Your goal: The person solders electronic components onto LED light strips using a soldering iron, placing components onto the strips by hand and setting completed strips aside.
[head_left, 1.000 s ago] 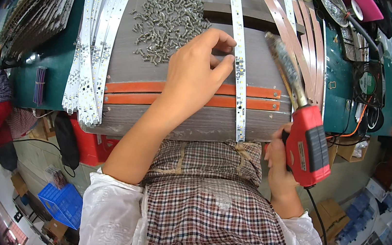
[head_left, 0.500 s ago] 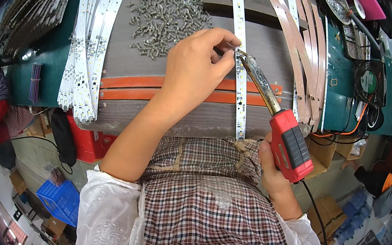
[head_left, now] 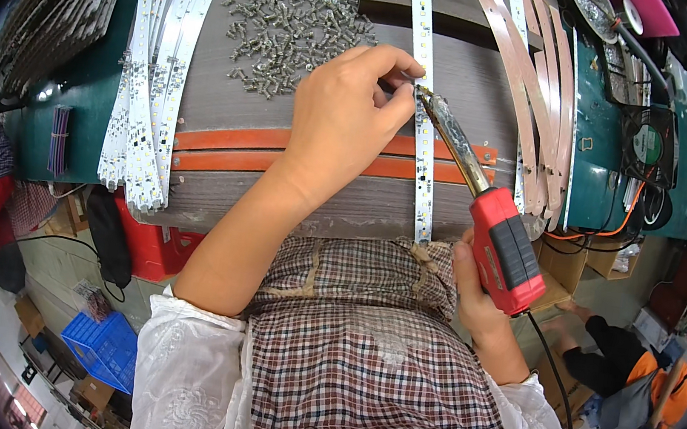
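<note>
My left hand is closed in a pinch at the edge of a white LED strip, which lies lengthwise on the work surface. What sits between its fingertips is hidden or too small to name. My right hand is wrapped round a red and black soldering iron. The iron's dark tip meets the strip right beside my left fingertips. Left of the strip, a heap of small metal connector-like parts is spread out. Two orange bars lie crosswise, passing under my left forearm and the strip.
A stack of white LED strips lies at the left. Pinkish strips fan out at the right, near a black fan. A dark bar crosses behind the strip. The iron's black cord hangs down at the right.
Both hands and the iron hold nearly the same place, with the iron's tip still at my left fingertips. At the far right, a person in orange and black has come further into view.
</note>
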The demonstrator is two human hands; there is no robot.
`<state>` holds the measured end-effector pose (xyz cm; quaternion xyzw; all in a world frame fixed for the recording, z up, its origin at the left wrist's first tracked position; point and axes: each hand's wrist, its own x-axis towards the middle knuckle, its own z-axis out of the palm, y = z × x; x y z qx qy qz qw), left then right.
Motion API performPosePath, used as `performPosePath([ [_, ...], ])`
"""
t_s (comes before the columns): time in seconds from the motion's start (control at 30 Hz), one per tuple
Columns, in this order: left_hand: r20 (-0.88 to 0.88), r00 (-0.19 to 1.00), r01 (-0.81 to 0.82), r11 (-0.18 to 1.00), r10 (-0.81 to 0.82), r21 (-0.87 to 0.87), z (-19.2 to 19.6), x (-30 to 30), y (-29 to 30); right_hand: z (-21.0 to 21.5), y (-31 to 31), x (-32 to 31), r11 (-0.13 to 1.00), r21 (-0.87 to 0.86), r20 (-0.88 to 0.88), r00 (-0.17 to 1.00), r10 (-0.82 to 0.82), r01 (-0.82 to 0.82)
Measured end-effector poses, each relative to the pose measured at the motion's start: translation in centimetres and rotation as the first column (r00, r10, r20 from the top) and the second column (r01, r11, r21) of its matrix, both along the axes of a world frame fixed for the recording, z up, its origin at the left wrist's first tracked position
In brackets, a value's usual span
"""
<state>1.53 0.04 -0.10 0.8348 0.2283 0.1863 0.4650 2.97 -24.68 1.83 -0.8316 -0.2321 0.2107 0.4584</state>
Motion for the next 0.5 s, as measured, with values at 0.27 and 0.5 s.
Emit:
performPosePath([
  [0.27, -0.015, 1.000, -0.003, 1.000, 0.003, 0.008, 0.11, 0.05, -0.04, 0.40, -0.12, -0.35, 0.996, -0.016, 0.005, 0.996, -0.090, 0.090],
  [0.5, -0.016, 1.000, -0.007, 1.000, 0.007, 0.013, 0.09, 0.03, -0.06, 0.41, 0.01, -0.25, 0.998, -0.017, -0.032, 0.997, -0.066, 0.066],
])
